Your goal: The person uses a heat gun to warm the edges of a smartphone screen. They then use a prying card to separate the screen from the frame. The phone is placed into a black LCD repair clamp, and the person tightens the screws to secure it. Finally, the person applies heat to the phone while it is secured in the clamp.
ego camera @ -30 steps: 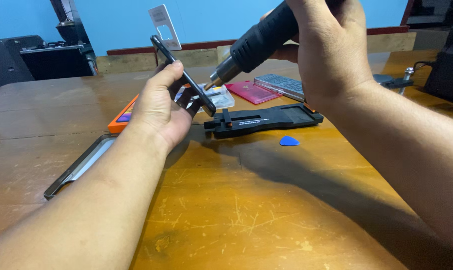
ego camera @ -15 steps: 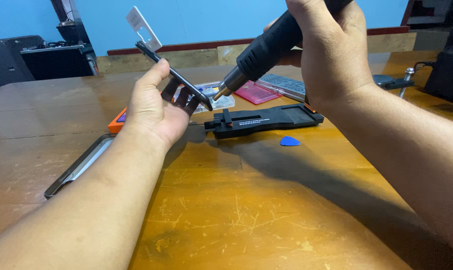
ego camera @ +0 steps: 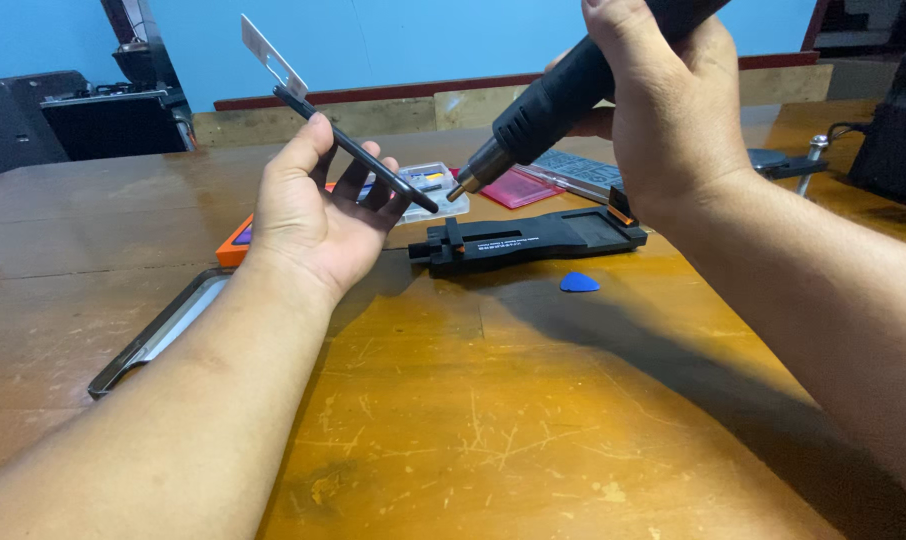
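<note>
My left hand (ego camera: 313, 215) holds a thin dark phone (ego camera: 358, 150) edge-on, tilted up to the left above the table. A pale flat card (ego camera: 271, 55) sticks out of its upper end. My right hand (ego camera: 673, 110) grips a black hot air gun (ego camera: 563, 95), whose metal nozzle (ego camera: 468, 180) points down-left and sits just right of the phone's lower end. Below the nozzle, a black phone-holding jig (ego camera: 533, 240) lies on the wooden table (ego camera: 533, 420).
A blue triangular pick (ego camera: 578, 283) lies in front of the jig. A phone frame (ego camera: 158, 330) lies at the left, an orange object (ego camera: 235, 245) behind my left wrist. A clear parts box (ego camera: 433, 190), a pink pad (ego camera: 521, 188) and dark equipment (ego camera: 93, 115) sit behind.
My left hand has tilted the phone flatter and lowered its near end toward the nozzle. The hot air gun has shifted slightly right and up.
</note>
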